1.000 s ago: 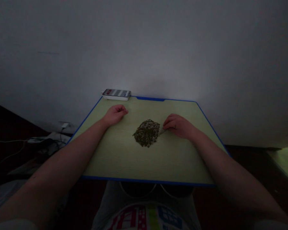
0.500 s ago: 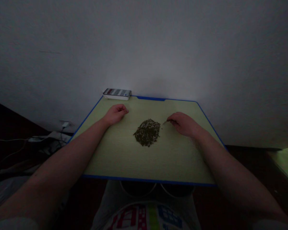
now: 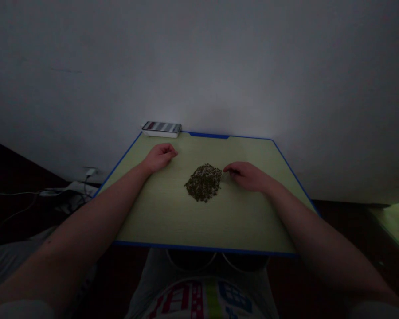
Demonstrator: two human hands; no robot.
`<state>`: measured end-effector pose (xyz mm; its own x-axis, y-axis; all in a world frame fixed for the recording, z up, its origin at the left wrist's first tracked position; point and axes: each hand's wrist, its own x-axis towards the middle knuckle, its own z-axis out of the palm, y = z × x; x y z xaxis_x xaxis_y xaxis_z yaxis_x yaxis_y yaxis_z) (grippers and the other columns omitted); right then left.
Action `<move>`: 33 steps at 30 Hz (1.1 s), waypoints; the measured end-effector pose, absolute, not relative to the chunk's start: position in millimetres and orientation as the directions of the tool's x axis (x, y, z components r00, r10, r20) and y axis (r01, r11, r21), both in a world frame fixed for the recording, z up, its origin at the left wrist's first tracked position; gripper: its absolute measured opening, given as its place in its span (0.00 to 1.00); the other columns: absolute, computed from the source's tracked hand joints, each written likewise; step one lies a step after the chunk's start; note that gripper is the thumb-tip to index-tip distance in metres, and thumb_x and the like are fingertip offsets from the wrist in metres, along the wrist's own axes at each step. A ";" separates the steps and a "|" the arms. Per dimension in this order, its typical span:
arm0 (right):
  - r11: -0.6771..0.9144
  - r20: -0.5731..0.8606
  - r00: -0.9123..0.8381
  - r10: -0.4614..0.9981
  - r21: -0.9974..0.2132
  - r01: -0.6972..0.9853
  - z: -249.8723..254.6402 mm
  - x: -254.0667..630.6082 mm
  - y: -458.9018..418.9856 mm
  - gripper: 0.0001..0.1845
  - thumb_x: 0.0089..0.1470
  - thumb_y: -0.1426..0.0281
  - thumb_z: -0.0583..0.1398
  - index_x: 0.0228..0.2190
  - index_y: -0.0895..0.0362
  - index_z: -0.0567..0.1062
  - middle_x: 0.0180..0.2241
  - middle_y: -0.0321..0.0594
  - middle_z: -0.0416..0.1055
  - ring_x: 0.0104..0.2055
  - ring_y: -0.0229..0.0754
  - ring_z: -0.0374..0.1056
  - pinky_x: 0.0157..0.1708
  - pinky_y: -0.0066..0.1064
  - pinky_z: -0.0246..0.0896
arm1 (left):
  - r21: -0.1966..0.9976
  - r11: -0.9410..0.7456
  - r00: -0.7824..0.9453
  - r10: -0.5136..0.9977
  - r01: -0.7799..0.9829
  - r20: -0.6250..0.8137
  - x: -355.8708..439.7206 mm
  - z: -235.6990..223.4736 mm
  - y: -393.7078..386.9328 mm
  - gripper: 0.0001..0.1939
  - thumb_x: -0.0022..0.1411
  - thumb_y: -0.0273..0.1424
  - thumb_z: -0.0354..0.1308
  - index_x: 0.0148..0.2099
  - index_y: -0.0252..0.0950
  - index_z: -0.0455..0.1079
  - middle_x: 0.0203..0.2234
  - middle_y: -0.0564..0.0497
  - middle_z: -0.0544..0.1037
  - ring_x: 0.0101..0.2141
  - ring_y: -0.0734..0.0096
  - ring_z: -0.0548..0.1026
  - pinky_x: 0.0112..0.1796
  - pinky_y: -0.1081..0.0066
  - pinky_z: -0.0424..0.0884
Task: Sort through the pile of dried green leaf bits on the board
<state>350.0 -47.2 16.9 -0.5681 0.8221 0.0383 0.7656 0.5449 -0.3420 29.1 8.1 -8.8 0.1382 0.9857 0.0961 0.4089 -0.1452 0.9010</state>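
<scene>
A low heap of small dark grains (image 3: 203, 182), greenish brown with paler bits among them, lies on the middle of a pale small table (image 3: 162, 217). My right hand (image 3: 246, 175) is at the heap's right edge, fingers pinched together. From its fingertips a small, thin, pale piece (image 3: 223, 176) points down toward the grains; its kind is too faint to make out. My left hand (image 3: 160, 157) rests on the table to the left of the heap, fingers curled in a loose fist, with nothing seen in it.
A phone (image 3: 162, 126) lies on a white box (image 3: 159, 133) at the table's far left corner. The blue table edge (image 3: 209, 135) meets the wall. A plug (image 3: 91, 172) and cables are at the left. Two dark round-rimmed openings (image 3: 191, 260) show below the front edge.
My right hand has moved left and slightly nearer to me, bringing its fingertips to the heap's edge. My left hand stays in place, still curled.
</scene>
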 end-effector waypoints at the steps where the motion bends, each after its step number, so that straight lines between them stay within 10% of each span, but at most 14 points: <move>1: 0.541 0.034 -0.566 0.824 -0.345 0.767 17.1 349.0 -48.1 0.20 0.50 0.79 0.51 0.43 0.59 0.75 0.38 0.45 0.75 0.39 0.43 0.69 0.40 0.32 0.61 | 0.901 -0.142 0.138 0.986 0.410 0.093 28.9 -8.9 8.0 0.11 0.49 0.38 0.57 0.26 0.36 0.62 0.11 0.60 0.59 0.14 0.81 0.57 0.18 0.76 0.52; 33: 0.482 -0.245 -0.573 0.782 -0.345 0.805 39.5 351.7 -59.4 0.20 0.45 0.77 0.54 0.41 0.60 0.76 0.34 0.43 0.76 0.31 0.40 0.68 0.31 0.27 0.56 | 0.889 -0.137 0.132 0.987 0.437 0.087 29.7 -6.6 6.6 0.11 0.49 0.38 0.57 0.26 0.35 0.62 0.12 0.60 0.60 0.14 0.81 0.57 0.19 0.75 0.53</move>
<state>351.7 -59.4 39.5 -0.5731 0.7820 -0.2452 0.8053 0.4819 -0.3453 29.7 6.6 -6.6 0.1318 0.9875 0.0869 0.4374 -0.1366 0.8888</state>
